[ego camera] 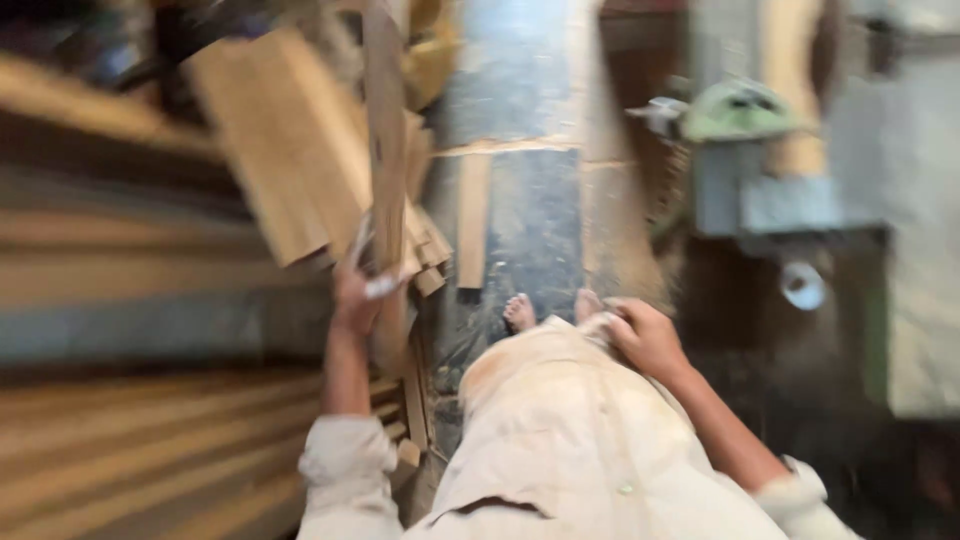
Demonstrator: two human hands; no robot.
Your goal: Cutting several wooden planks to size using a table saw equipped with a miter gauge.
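Note:
The view is blurred by motion. My left hand (355, 295) grips a long narrow wooden strip (385, 130) that stands nearly upright and reaches to the top of the frame. Behind it lean several flat wooden boards (285, 140). My right hand (645, 335) rests on my pale cloth garment (560, 430) at the thigh, fingers curled against the fabric. My bare toes (520, 312) show below on the dark floor.
Stacked long planks (130, 440) fill the left side. A short wood piece (472, 220) lies on the dark floor (535, 220). A grey-green machine (745, 160) with a dark base stands at right. Small offcuts (408, 425) sit by my left sleeve.

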